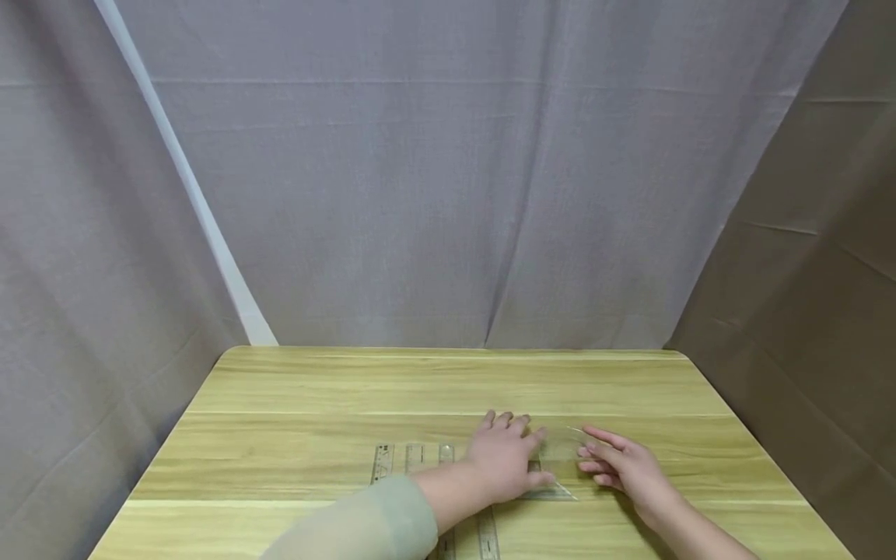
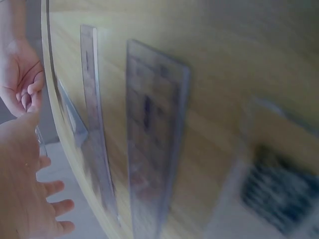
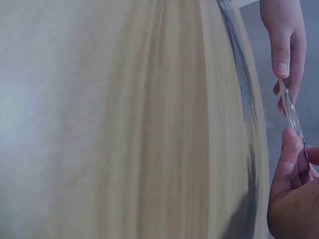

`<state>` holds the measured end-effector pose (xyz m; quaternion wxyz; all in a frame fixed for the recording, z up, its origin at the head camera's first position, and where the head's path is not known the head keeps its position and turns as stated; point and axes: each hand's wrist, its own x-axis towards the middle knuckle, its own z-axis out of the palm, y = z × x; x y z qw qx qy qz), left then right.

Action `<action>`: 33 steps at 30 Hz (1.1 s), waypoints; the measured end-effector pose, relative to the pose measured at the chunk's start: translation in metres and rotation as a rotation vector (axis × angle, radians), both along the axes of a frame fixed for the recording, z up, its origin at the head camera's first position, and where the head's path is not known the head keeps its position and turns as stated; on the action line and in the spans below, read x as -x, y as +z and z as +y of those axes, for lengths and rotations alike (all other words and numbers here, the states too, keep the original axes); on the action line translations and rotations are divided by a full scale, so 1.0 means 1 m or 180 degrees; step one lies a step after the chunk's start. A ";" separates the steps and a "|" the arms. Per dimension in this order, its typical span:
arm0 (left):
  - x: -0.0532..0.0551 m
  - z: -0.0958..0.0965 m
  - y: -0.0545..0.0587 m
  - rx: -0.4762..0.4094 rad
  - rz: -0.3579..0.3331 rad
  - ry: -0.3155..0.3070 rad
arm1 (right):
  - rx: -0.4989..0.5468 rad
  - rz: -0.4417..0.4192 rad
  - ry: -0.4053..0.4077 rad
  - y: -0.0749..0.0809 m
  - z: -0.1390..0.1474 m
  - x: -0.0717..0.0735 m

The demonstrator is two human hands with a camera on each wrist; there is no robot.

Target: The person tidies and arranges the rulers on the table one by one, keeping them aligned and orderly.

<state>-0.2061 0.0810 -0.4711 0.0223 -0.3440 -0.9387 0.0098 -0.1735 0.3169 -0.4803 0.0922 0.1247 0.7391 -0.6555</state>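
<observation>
My right hand (image 1: pixel 630 470) pinches a thin clear plastic piece (image 3: pixel 294 119) above the table. Its outline is too faint in the head view to tell its kind. My left hand (image 1: pixel 500 459) reaches across from the left with its fingers spread, close to the far end of that piece; whether it touches the piece is unclear. Beneath the left hand lies a clear set square (image 1: pixel 556 492), partly covered. Several clear rulers lie side by side to its left, among them one at the left end (image 1: pixel 383 461) and one nearer me (image 1: pixel 488 537). My left forearm hides parts of them.
The wooden table (image 1: pixel 294 420) stands before grey curtains (image 1: pixel 350 194) on its far side and both flanks. In the left wrist view, a blurred dark patterned patch (image 2: pixel 279 189) shows beside the rulers.
</observation>
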 end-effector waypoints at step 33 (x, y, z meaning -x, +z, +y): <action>-0.016 0.060 -0.014 0.0283 -0.0439 0.0239 | 0.0126 -0.0247 -0.0202 -0.012 0.036 -0.027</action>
